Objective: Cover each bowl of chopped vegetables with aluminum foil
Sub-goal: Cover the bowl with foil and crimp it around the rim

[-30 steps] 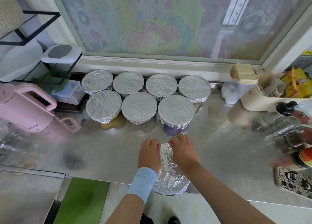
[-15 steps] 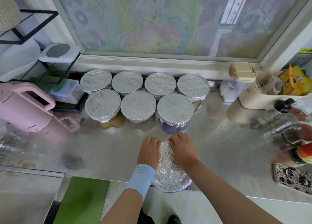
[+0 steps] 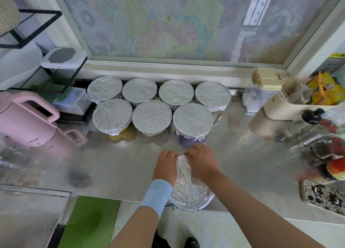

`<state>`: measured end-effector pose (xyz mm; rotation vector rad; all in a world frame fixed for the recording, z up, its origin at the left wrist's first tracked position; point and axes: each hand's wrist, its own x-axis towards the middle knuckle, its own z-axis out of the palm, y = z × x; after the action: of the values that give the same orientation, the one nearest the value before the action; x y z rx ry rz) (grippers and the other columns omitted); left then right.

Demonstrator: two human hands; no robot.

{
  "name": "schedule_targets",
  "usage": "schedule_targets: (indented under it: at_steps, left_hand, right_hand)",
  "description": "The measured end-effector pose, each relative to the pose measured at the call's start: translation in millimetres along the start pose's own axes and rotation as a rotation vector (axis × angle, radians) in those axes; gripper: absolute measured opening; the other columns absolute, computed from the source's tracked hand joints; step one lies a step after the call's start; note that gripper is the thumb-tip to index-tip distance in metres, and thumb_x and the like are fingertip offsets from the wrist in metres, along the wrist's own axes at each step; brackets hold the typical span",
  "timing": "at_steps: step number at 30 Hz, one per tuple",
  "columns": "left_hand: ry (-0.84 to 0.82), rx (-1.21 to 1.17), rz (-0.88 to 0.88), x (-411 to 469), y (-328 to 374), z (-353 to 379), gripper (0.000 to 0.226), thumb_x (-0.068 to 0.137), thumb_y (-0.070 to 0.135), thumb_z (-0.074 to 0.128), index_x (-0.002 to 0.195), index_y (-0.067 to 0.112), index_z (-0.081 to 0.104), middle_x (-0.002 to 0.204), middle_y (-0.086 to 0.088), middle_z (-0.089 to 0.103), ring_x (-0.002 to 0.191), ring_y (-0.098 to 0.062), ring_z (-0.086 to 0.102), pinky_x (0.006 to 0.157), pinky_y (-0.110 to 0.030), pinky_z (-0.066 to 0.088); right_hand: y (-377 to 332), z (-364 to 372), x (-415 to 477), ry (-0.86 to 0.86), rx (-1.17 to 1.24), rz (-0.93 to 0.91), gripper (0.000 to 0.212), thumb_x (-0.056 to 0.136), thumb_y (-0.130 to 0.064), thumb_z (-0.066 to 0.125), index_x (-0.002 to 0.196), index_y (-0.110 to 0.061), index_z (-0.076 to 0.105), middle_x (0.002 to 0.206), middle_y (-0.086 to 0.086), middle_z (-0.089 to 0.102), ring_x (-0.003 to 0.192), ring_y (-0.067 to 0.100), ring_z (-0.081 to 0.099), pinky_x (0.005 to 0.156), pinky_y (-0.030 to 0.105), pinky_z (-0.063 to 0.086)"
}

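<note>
A bowl wrapped in crinkled aluminum foil (image 3: 189,191) sits at the counter's near edge. My left hand (image 3: 165,166) lies on its far left rim and my right hand (image 3: 202,162) on its far right rim, both pressing the foil down with fingers curled over the far side. Several other foil-covered bowls (image 3: 152,118) stand in two rows below the window. The one at front right (image 3: 192,120) shows a purple bowl under its foil, the front left one (image 3: 112,117) a yellow one.
A pink kettle (image 3: 28,120) stands at the left. A cream container box (image 3: 291,105), jars and shakers (image 3: 315,135) crowd the right, with a patterned phone (image 3: 324,197) near the front edge. Bare steel counter (image 3: 115,165) lies between the rows and my hands.
My hands have slid a little farther along the foil toward the bowl's far rim, flattening it; the bowl has stayed in place. The view has shifted slightly.
</note>
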<state>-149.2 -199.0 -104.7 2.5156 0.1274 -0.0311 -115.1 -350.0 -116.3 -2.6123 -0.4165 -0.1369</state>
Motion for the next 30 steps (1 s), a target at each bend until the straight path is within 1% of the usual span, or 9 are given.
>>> schedule_targets:
  at_steps: [4,7,9,13,16,19,21,25,30]
  left_hand:
    - [0.080,0.030,-0.050,-5,1,-1,0.025,0.103,0.017,0.039,0.109,0.011,0.063,0.108,-0.004,0.052,0.103,-0.020,0.049,0.084,-0.030,0.047]
    - [0.070,-0.018,-0.007,-2,1,-1,0.021,0.100,0.013,0.043,0.107,0.013,0.063,0.106,-0.002,0.051,0.102,-0.018,0.047,0.086,-0.033,0.047]
    - [0.036,-0.063,0.034,2,3,-1,0.021,0.099,0.015,0.045,0.107,0.015,0.064,0.105,0.001,0.051,0.103,-0.015,0.045,0.086,-0.030,0.046]
    - [0.020,-0.078,0.014,6,0,1,0.023,0.102,0.023,0.043,0.099,0.015,0.065,0.098,0.002,0.050,0.097,-0.014,0.045,0.084,-0.031,0.044]
    - [0.030,-0.030,0.005,4,2,4,0.025,0.104,0.021,0.039,0.103,0.013,0.063,0.102,0.000,0.050,0.100,-0.015,0.045,0.083,-0.028,0.043]
    - [0.085,-0.005,-0.075,-3,6,6,0.026,0.104,0.019,0.035,0.108,0.013,0.060,0.108,-0.001,0.050,0.102,-0.016,0.045,0.084,-0.027,0.043]
    - [0.109,-0.006,-0.099,-6,8,6,0.022,0.103,0.016,0.038,0.105,0.013,0.060,0.107,-0.001,0.050,0.100,-0.018,0.045,0.085,-0.030,0.045]
    - [0.081,-0.027,0.013,4,12,3,0.016,0.097,0.013,0.048,0.102,0.013,0.063,0.104,-0.002,0.051,0.102,-0.017,0.044,0.088,-0.028,0.042]
    - [-0.032,-0.052,0.028,14,7,2,0.023,0.102,0.021,0.043,0.102,0.015,0.065,0.099,0.000,0.049,0.101,-0.015,0.045,0.082,-0.023,0.038]
  right_hand:
    - [-3,0,0,0.046,0.027,0.027,0.005,0.085,-0.013,0.067,0.084,-0.017,0.070,0.081,0.001,0.057,0.077,0.028,0.056,0.071,0.039,0.047]
    - [-2,5,0,0.043,0.038,0.004,0.026,0.093,-0.026,0.044,0.084,-0.018,0.067,0.083,0.000,0.055,0.076,0.027,0.054,0.068,0.040,0.050]
    - [0,8,-3,0.038,0.033,-0.017,0.030,0.094,-0.028,0.038,0.086,-0.018,0.065,0.084,0.000,0.054,0.076,0.026,0.053,0.069,0.040,0.051]
    - [2,10,-5,0.024,0.024,-0.015,0.029,0.094,-0.028,0.038,0.087,-0.020,0.065,0.083,-0.002,0.053,0.076,0.024,0.052,0.072,0.040,0.051]
    - [2,8,-3,0.033,0.007,-0.026,0.026,0.093,-0.027,0.042,0.087,-0.020,0.066,0.084,-0.001,0.054,0.077,0.025,0.054,0.073,0.040,0.051]
    - [0,4,-3,0.085,-0.018,0.046,0.005,0.087,-0.017,0.063,0.085,-0.018,0.067,0.084,0.000,0.057,0.078,0.025,0.055,0.071,0.038,0.048]
    - [0,3,-4,0.083,-0.031,0.084,0.011,0.083,-0.009,0.072,0.079,-0.018,0.066,0.080,0.000,0.056,0.074,0.025,0.055,0.069,0.036,0.046]
    - [4,4,-4,0.094,-0.017,0.050,0.009,0.086,-0.017,0.063,0.078,-0.019,0.066,0.077,-0.001,0.055,0.073,0.025,0.055,0.066,0.037,0.047]
    - [3,4,-3,0.061,0.006,0.029,0.014,0.089,-0.023,0.058,0.080,-0.019,0.068,0.078,0.000,0.056,0.076,0.026,0.056,0.071,0.040,0.049]
